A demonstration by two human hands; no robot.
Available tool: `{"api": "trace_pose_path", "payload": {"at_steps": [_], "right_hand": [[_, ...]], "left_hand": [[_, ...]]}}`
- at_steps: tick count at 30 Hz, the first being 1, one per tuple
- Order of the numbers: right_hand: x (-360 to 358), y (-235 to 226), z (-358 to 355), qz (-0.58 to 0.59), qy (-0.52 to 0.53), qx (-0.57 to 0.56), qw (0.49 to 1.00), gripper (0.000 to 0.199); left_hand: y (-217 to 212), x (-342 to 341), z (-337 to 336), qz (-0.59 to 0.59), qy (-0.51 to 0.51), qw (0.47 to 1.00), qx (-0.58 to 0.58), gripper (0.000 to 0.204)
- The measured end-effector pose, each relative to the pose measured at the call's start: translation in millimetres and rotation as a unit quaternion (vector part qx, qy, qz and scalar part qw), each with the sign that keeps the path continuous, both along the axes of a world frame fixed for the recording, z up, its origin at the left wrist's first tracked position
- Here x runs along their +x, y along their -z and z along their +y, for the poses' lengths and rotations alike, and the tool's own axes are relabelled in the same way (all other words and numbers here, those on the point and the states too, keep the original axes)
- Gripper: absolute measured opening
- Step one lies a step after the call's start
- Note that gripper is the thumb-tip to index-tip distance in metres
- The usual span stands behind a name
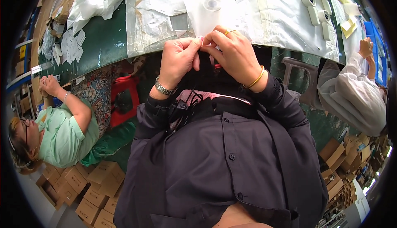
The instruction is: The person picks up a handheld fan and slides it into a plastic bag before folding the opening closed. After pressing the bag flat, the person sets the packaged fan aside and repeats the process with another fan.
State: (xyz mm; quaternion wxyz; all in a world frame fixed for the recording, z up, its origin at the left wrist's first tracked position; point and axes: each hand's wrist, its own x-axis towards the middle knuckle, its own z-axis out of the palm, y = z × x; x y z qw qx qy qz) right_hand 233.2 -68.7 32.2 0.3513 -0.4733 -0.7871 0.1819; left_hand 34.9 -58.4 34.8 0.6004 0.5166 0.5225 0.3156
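Observation:
Above the near edge of the table my left hand (pixel 180 56) and my right hand (pixel 235 54) meet, thumbs and forefingers pinched together. What sits between the fingertips is too small to make out. Right behind them lies a translucent white plastic sheet or bag (pixel 199 15), its near end reaching the fingertips. A round, pale ring-shaped piece (pixel 212 3) shows on or within it. My left wrist bears a metal watch; a gold bangle and a ring are on my right.
White devices with round dark centres (pixel 316 11) lie at the right of the plastic-covered table (pixel 244 19). Crumpled white plastic (pixel 97 2) and paper labels (pixel 73 46) are at the left. Co-workers sit on both sides. Cardboard boxes (pixel 89 203) stand behind, near a red stool (pixel 124 97).

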Motion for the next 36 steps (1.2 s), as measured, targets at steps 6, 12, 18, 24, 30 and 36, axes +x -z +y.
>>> {"api": "trace_pose_path", "payload": {"at_steps": [6,12,18,24,30,36], "right_hand": [[0,2,-1,0.001,-0.021,0.018,1.0,0.013],[3,4,0,0.008,-0.041,0.068,0.997,0.014],[13,1,-2,0.058,-0.101,0.016,0.993,0.015],[15,-5,-6,0.123,-0.068,-0.047,0.989,0.018],[8,-1,1,0.075,-0.037,-0.009,0.996,0.019],[7,2,1,0.026,-0.053,0.027,0.998,0.018]], "left_hand": [[-2,3,0,-0.011,-0.008,1.0,-0.003,0.04],[-1,4,-1,-0.035,0.002,0.999,-0.021,0.039],[4,2,0,-0.026,0.002,0.999,-0.026,0.036],[-2,-3,1,-0.031,-0.019,0.999,-0.028,0.037],[-4,1,0,-0.044,-0.008,0.999,-0.024,0.038],[-2,2,-1,-0.044,-0.006,0.999,-0.023,0.037]]}}
